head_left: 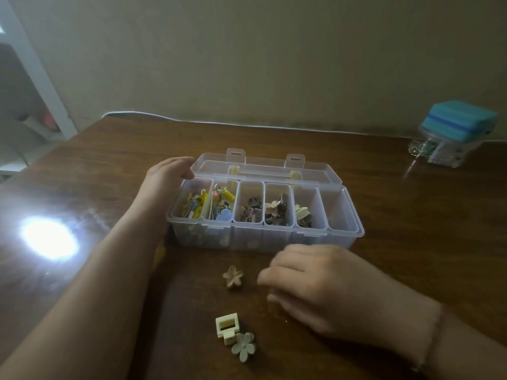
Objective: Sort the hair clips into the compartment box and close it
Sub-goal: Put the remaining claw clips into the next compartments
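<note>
Compartment box open on tabletop; three hair clips loose in front of it.

The clear compartment box (264,237) sits mid-tabletop (411,215), lid (263,167) tipped back toward the far edge, several compartments holding clips. Left hand (167,176) rests against the box's left end, fingers curled at the lid corner, gripping nothing visible. Right hand (315,281) hovers just before the box's front wall, blurred; whether it pinches anything cannot be told. Toward the near edge lie a beige flower clip (232,277), a cream square clip (227,326) and, touching it, a pale flower clip (243,346).
</note>
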Demonstrator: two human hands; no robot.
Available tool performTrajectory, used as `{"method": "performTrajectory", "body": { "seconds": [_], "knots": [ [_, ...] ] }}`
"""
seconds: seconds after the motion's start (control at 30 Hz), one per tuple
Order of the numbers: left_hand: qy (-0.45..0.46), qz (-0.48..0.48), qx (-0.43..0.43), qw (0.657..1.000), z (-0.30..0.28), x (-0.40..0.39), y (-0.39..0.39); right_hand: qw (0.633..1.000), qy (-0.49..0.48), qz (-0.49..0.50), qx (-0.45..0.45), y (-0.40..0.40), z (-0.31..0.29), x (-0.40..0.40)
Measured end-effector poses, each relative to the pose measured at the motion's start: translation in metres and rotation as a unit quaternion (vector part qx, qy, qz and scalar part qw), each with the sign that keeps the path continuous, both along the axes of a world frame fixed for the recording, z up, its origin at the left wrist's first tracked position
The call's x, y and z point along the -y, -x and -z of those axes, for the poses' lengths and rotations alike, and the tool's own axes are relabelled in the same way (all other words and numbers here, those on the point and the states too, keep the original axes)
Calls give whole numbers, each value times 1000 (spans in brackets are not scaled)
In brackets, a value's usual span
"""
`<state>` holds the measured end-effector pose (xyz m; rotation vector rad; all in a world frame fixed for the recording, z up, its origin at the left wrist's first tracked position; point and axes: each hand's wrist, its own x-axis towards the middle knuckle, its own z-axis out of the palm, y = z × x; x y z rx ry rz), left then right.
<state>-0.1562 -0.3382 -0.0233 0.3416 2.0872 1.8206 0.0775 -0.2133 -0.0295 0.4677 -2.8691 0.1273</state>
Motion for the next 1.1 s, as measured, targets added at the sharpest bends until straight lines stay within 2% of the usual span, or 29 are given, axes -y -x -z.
{"method": "performTrajectory", "body": {
  "seconds": [0.07, 0.17, 0.23, 0.3, 0.4, 0.43, 0.53, 0.6, 0.67, 0.73, 0.8, 0.9, 1.0, 1.03, 1.1],
  "knots": [
    [5, -1, -12, 1000, 0, -1, 0, 992, 71, -4, -101, -9, -13, -10],
    [4, 1, -14, 1000, 0, -1, 0, 953, 177, 75, -235, -17, -28, -26],
    [2, 0, -7, 1000, 0, 0, 0, 942, 154, 169, -246, -15, -27, -40],
    [0, 0, -6, 1000, 0, 0, 0, 943, 131, 235, -195, -11, -19, -52],
    [4, -1, -4, 1000, 0, 1, -1, 957, 121, 222, -141, -7, -6, -57],
    [2, 0, -1, 1000, -1, 1, 0, 959, 106, 214, -152, -5, -6, -54],
    [1, 1, 6, 1000, 0, 0, 0, 940, 68, 190, -277, -3, -8, -36],
    [4, -1, 3, 1000, 0, 0, 0, 933, 35, 155, -324, 2, -9, -15],
    [-3, -3, 3, 1000, 0, -1, 0, 961, 5, 79, -263, 10, -4, 7],
    [-9, -3, 0, 1000, 0, -1, -1, 988, -32, 18, -148, 16, 4, 22],
    [-13, 0, -7, 1000, -1, -2, -1, 996, -59, -1, -66, 18, 13, 24],
    [-10, 5, -18, 1000, -1, -2, -1, 1000, -21, -7, 7, 17, 16, 21],
    [-7, 7, -20, 1000, 0, -2, -1, 999, -8, -37, 32, 9, 6, 11],
    [-7, 4, -22, 1000, 0, -2, 0, 999, -3, -45, 16, 3, -1, 6],
    [-5, 5, -28, 1000, 0, -2, 1, 995, 72, -34, -53, -9, -15, -7]
  ]
}}
